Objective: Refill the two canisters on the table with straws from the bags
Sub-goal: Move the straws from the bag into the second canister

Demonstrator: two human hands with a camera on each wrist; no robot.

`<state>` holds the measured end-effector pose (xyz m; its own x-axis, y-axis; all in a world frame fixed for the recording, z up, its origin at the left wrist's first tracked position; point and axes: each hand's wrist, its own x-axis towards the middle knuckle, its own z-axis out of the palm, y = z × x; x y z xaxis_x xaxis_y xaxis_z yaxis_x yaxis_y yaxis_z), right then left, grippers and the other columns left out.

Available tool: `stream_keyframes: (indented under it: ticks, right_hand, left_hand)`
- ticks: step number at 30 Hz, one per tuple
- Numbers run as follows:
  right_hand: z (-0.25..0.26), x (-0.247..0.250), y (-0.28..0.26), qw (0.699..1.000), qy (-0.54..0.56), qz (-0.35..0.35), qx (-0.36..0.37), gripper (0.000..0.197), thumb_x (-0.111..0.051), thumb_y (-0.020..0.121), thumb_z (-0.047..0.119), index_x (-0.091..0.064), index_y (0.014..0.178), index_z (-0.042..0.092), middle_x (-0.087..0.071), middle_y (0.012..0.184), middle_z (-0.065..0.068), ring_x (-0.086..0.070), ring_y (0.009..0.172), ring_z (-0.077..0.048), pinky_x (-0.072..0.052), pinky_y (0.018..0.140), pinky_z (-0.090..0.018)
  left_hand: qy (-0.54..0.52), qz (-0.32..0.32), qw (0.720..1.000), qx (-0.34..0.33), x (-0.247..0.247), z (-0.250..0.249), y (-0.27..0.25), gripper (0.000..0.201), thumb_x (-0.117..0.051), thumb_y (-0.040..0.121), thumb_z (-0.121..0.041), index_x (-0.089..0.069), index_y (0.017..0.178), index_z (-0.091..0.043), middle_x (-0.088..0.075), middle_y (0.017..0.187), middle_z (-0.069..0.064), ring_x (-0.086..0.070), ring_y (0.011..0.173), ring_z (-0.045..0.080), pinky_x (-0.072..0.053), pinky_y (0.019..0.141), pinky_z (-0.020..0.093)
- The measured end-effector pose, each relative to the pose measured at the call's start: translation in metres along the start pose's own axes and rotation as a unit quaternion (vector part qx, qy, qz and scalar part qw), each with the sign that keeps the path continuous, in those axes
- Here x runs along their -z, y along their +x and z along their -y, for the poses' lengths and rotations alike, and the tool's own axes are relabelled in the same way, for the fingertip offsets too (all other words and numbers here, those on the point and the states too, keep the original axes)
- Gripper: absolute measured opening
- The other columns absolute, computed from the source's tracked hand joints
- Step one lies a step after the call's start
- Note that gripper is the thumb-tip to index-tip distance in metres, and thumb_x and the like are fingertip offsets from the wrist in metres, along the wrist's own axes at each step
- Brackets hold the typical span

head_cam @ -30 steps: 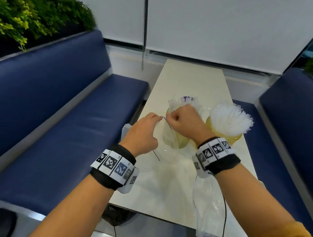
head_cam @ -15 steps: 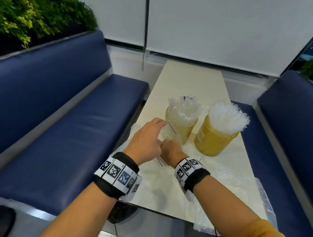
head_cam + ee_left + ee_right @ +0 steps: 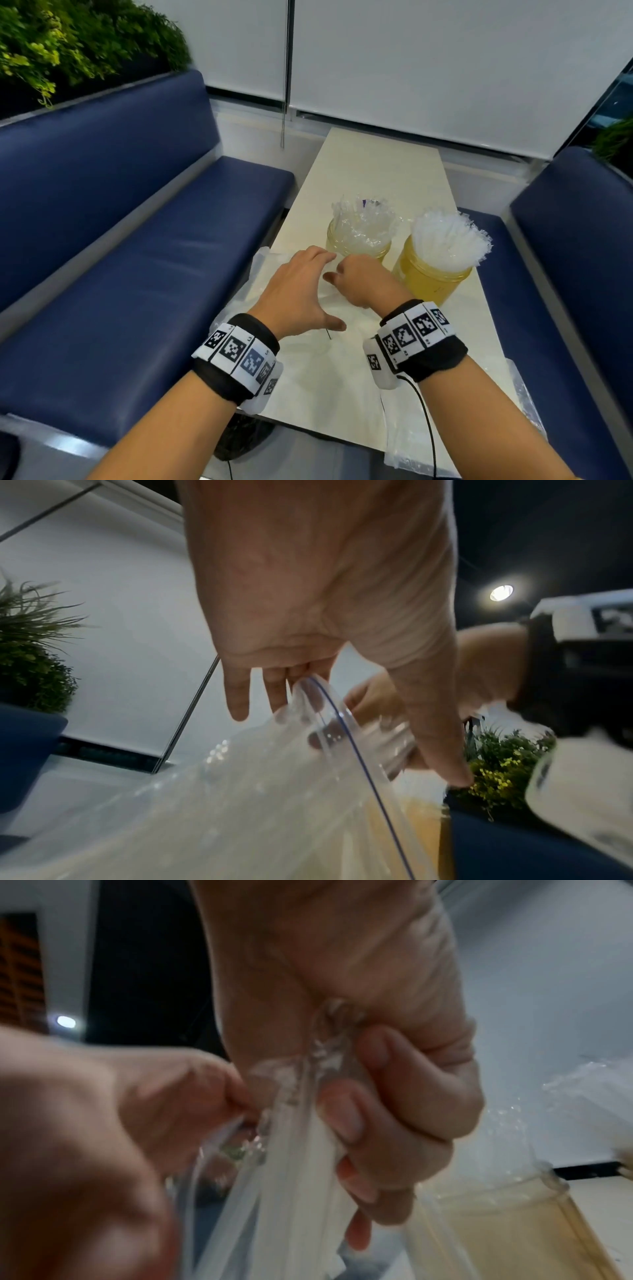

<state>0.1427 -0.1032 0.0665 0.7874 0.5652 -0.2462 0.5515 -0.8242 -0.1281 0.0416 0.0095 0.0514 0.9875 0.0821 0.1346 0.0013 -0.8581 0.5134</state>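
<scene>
On the pale cream worktop (image 3: 383,171) stand two amber see-through plastic canisters side by side, both stuffed with clear-wrapped straws. The left canister (image 3: 356,245) sits just beyond the hands; the right canister (image 3: 430,277) stands just beside it, its bundle of white wrapped straws (image 3: 448,240) fanning above the rim. A clear plastic bag with a thin blue seal line (image 3: 356,753) lies on the worktop under the hands, in front of the left canister. The right hand (image 3: 363,281) has its fingers (image 3: 394,1123) curled tight, clamped on a bunch of the bag's film and the white straws inside it. The left hand (image 3: 298,291) spreads over the bag with straight fingers (image 3: 236,696) apart, its thumb stretched toward the wrist of the other hand. Another crumpled clear plastic bag (image 3: 524,401) hangs at the worktop's near right edge. Dark blue padded benches (image 3: 137,274) flank the worktop.
</scene>
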Motion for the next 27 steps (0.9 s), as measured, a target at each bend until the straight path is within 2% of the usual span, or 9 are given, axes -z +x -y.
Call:
stream_keyframes:
  ticks: [3, 7, 12, 16, 17, 20, 22, 25, 27]
  right_hand:
    - [0.000, 0.020, -0.013, 0.997, 0.077, 0.025, -0.019, 0.042, -0.048, 0.101, 0.046, -0.048, 0.073, 0.014, -0.058, 0.074, -0.007, -0.059, 0.057, -0.023, -0.049, 0.062, -0.032]
    - [0.006, 0.041, -0.030, 0.997, 0.074, 0.006, 0.005, 0.047, -0.049, 0.100, 0.047, -0.044, 0.066, 0.016, -0.056, 0.064, -0.004, -0.058, 0.050, -0.020, -0.044, 0.054, -0.029]
    - [0.007, 0.059, -0.042, 0.986, 0.095, -0.136, 0.020, 0.061, -0.034, 0.102, 0.057, -0.071, 0.079, 0.015, -0.066, 0.064, -0.002, -0.065, 0.063, -0.020, -0.047, 0.063, -0.030]
    - [0.005, 0.069, -0.053, 0.898, 0.233, -0.365, 0.072, 0.060, -0.033, 0.103, 0.053, -0.075, 0.085, 0.015, -0.073, 0.079, 0.000, -0.067, 0.077, -0.015, -0.053, 0.073, -0.032]
    - [0.011, 0.064, -0.054, 0.884, 0.257, -0.376, 0.102, 0.055, -0.037, 0.103, 0.051, -0.076, 0.087, 0.015, -0.074, 0.083, 0.001, -0.067, 0.080, -0.013, -0.053, 0.076, -0.032]
    - [0.032, 0.038, -0.045, 0.928, 0.134, -0.316, 0.143, 0.043, -0.043, 0.101, 0.047, -0.077, 0.095, 0.021, -0.075, 0.094, 0.004, -0.064, 0.087, -0.012, -0.053, 0.082, -0.034]
    - [0.033, 0.029, -0.037, 0.927, 0.138, -0.306, 0.168, 0.037, -0.046, 0.101, 0.044, -0.076, 0.102, 0.021, -0.073, 0.100, 0.006, -0.062, 0.092, -0.010, -0.054, 0.086, -0.036]
    - [0.023, 0.030, -0.034, 0.852, 0.329, -0.370, 0.173, 0.039, -0.060, 0.093, 0.050, -0.061, 0.125, 0.027, -0.063, 0.115, 0.011, -0.059, 0.103, -0.004, -0.054, 0.087, -0.029]
    - [0.020, 0.025, -0.035, 0.827, 0.393, -0.381, 0.128, 0.057, -0.070, 0.079, 0.062, -0.055, 0.125, 0.032, -0.059, 0.109, 0.013, -0.060, 0.089, -0.007, -0.055, 0.074, -0.024]
  left_hand:
    - [0.017, -0.025, 0.999, 0.018, -0.014, 0.002, 0.003, 0.110, -0.088, 0.055, -0.061, -0.039, 0.147, -0.025, -0.041, 0.144, -0.011, -0.042, 0.128, 0.010, -0.042, 0.107, 0.032]
    - [0.061, -0.120, 0.991, 0.008, -0.029, 0.007, 0.010, 0.059, -0.081, 0.071, -0.051, -0.059, 0.120, -0.027, -0.057, 0.115, -0.012, -0.053, 0.104, 0.011, -0.045, 0.088, 0.028]
    - [0.077, -0.156, 0.984, 0.026, -0.026, 0.004, 0.020, 0.023, -0.073, 0.078, -0.036, -0.059, 0.086, -0.021, -0.056, 0.082, -0.007, -0.055, 0.073, 0.017, -0.047, 0.064, 0.033]
    - [0.031, -0.155, 0.986, 0.063, -0.018, 0.000, 0.020, 0.020, -0.067, 0.081, -0.029, -0.052, 0.077, -0.017, -0.054, 0.077, -0.003, -0.053, 0.065, 0.021, -0.038, 0.056, 0.030]
    - [0.021, -0.158, 0.985, 0.064, -0.015, -0.002, 0.020, 0.020, -0.066, 0.082, -0.029, -0.052, 0.078, -0.017, -0.055, 0.076, -0.004, -0.052, 0.064, 0.020, -0.039, 0.056, 0.030]
    - [-0.019, -0.155, 0.985, 0.068, -0.013, -0.010, 0.023, 0.016, -0.060, 0.086, -0.025, -0.049, 0.078, -0.019, -0.053, 0.066, -0.009, -0.049, 0.056, 0.009, -0.038, 0.049, 0.025]
    - [-0.056, -0.154, 0.983, 0.078, -0.012, -0.010, 0.021, 0.012, -0.060, 0.088, -0.026, -0.053, 0.081, -0.021, -0.057, 0.067, -0.008, -0.053, 0.057, 0.009, -0.042, 0.050, 0.026]
    - [-0.079, -0.181, 0.976, 0.096, -0.013, 0.002, 0.015, 0.021, -0.064, 0.085, -0.035, -0.051, 0.074, -0.022, -0.059, 0.070, -0.003, -0.057, 0.059, 0.018, -0.049, 0.052, 0.034]
    - [-0.078, -0.193, 0.972, 0.108, -0.010, 0.004, 0.016, 0.023, -0.063, 0.085, -0.038, -0.050, 0.071, -0.025, -0.058, 0.070, -0.005, -0.056, 0.059, 0.017, -0.048, 0.051, 0.032]
